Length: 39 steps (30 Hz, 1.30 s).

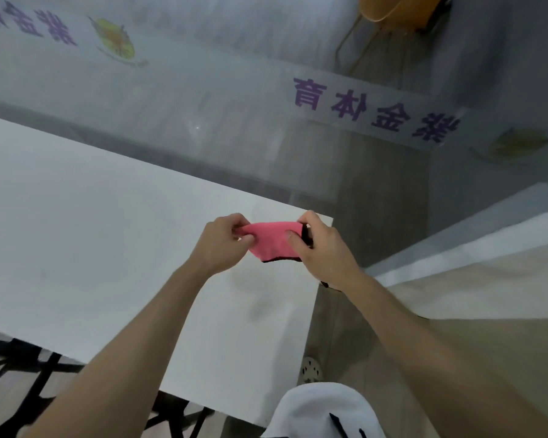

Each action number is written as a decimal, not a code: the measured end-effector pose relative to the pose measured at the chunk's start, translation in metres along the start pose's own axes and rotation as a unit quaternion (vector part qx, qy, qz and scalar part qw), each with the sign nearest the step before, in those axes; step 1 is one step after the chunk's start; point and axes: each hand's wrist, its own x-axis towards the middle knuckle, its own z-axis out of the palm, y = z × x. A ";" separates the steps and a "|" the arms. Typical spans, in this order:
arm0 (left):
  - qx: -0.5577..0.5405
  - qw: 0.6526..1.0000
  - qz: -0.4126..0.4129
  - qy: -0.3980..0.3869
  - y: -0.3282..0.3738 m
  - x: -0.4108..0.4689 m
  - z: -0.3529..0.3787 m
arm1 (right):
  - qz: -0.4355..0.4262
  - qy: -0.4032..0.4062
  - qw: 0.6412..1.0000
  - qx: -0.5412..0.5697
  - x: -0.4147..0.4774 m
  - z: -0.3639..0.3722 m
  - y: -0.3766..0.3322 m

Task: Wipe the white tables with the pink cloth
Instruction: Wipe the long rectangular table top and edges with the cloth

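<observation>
1. Head camera: my left hand [222,241] pinches one end of the pink cloth [272,240], fingers curled round the bunched fabric.
2. My right hand [323,251] grips the other end, thumb on top.
3. Both hands hold the cloth stretched over the white table [92,232], near its far right corner.

Your left hand [223,241] and right hand [321,248] pinch the pink cloth [271,240] stretched between them above the white counter's [92,248] corner.

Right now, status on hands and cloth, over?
Grips: left hand, right hand both pinch pink cloth. Cloth stretched between them over white table corner. Not wiping yet.
</observation>
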 end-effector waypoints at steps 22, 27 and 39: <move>0.253 0.960 0.034 -0.118 -0.026 0.014 0.066 | -0.027 0.169 0.975 -0.140 0.094 -0.010 0.116; 0.398 0.906 -0.048 -0.134 -0.058 0.049 0.075 | -0.114 0.074 0.944 -0.301 0.143 0.034 0.154; 0.407 0.901 -0.123 -0.083 -0.097 0.082 0.066 | -0.055 0.086 0.925 -0.367 0.146 0.090 0.166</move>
